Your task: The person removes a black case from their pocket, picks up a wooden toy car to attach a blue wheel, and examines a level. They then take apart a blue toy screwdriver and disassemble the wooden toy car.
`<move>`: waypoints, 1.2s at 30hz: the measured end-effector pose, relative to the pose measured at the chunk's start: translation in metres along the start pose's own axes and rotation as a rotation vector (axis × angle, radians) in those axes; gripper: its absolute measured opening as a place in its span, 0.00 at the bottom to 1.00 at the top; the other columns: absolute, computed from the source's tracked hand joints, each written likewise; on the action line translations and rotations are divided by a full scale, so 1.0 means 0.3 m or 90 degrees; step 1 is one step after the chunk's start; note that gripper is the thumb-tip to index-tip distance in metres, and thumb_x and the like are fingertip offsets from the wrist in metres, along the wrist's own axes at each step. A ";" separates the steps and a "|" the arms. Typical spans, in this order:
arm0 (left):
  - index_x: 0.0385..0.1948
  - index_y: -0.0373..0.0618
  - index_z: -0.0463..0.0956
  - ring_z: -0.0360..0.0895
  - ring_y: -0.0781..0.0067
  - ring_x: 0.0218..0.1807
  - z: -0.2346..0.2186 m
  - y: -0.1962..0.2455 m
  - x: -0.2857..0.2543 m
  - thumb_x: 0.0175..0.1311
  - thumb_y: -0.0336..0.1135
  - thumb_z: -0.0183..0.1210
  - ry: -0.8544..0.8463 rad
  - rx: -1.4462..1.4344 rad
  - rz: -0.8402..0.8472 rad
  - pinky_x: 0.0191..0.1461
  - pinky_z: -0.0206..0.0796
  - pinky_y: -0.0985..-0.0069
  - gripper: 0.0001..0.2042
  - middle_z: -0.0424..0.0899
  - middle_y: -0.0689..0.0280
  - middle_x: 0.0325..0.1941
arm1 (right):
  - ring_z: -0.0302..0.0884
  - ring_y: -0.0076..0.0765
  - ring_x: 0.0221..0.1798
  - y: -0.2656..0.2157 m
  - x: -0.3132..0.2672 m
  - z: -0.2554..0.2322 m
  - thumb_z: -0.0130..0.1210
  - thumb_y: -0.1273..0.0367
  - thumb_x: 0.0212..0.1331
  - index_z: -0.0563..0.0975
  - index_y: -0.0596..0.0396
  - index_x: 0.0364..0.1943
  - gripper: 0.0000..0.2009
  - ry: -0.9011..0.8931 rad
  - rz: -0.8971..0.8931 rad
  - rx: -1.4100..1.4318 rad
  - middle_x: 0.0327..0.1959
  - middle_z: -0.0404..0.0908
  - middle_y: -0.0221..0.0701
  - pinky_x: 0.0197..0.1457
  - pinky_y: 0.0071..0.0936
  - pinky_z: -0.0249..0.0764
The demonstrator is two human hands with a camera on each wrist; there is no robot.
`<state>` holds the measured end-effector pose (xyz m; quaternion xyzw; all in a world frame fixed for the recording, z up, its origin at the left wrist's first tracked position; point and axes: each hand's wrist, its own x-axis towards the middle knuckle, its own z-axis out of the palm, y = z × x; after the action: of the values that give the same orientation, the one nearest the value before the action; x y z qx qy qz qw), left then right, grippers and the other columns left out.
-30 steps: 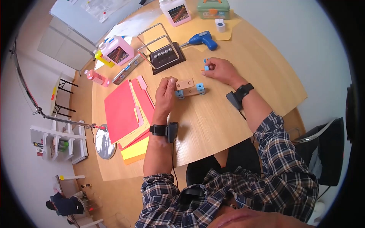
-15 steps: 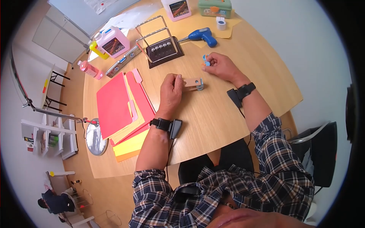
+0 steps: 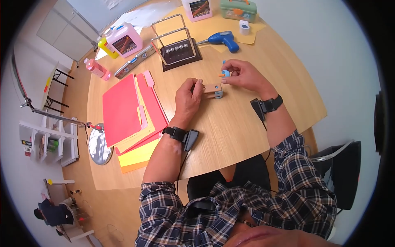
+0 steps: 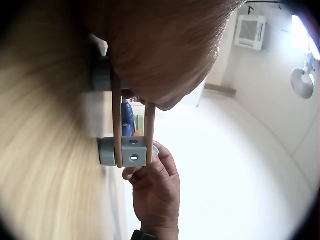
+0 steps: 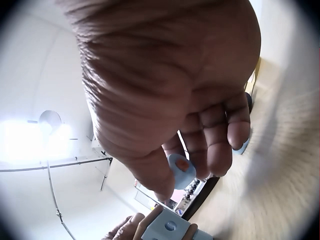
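Note:
My left hand (image 3: 188, 101) grips one end of a toy assembly, where two wooden strips (image 4: 149, 132) run parallel. Between their free ends sits a grey-blue cube block (image 4: 134, 153) with round holes. A round grey-blue piece (image 4: 107, 151) sits outside the lower strip, close to the tabletop. Fingers hide the assembly's other end. My right hand (image 3: 248, 77) pinches a small light-blue piece with an orange centre (image 5: 182, 171), just beyond the free end of the upper strip. Another light-blue piece (image 3: 224, 62) lies on the table behind the right fingers.
A Newton's cradle (image 3: 179, 51) and a blue toy drill (image 3: 224, 40) stand beyond the hands. Red and yellow folders (image 3: 125, 111) lie left, below a spirit level (image 3: 135, 62). Pink jugs (image 3: 124, 40), a pink bottle (image 3: 97, 68) and a green toolbox (image 3: 238, 10) line the back.
My left hand has brought the upper wooden strip down over the cube blocks and moved slightly right in view. My right hand has brought the light-blue piece nearer to the strip's free end.

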<state>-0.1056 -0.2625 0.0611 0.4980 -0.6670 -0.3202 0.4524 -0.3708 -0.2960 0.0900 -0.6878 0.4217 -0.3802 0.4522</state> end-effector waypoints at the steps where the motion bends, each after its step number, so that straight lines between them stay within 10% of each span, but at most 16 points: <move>1: 0.44 0.36 0.81 0.80 0.80 0.38 -0.002 0.006 -0.002 0.84 0.40 0.61 -0.002 0.004 0.007 0.43 0.74 0.77 0.14 0.87 0.66 0.34 | 0.73 0.12 0.39 0.009 0.003 -0.005 0.76 0.73 0.61 0.83 0.56 0.48 0.14 -0.017 0.002 0.038 0.39 0.82 0.18 0.43 0.17 0.73; 21: 0.43 0.37 0.82 0.76 0.81 0.35 -0.018 -0.007 -0.005 0.83 0.40 0.63 -0.028 -0.004 0.020 0.40 0.71 0.77 0.13 0.84 0.69 0.31 | 0.67 0.14 0.35 -0.044 -0.024 0.044 0.79 0.72 0.56 0.85 0.53 0.50 0.18 -0.108 -0.006 -0.026 0.33 0.74 0.15 0.39 0.20 0.66; 36: 0.52 0.37 0.83 0.84 0.75 0.51 -0.064 -0.001 -0.008 0.64 0.27 0.78 -0.176 -0.084 -0.010 0.57 0.77 0.75 0.18 0.88 0.64 0.48 | 0.70 0.19 0.35 -0.084 -0.039 0.051 0.76 0.73 0.52 0.86 0.56 0.47 0.16 -0.076 -0.008 -0.087 0.32 0.76 0.20 0.40 0.22 0.69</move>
<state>-0.0874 -0.2599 0.0676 0.4235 -0.6968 -0.4323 0.3851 -0.3552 -0.2746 0.1076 -0.7409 0.4147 -0.3118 0.4265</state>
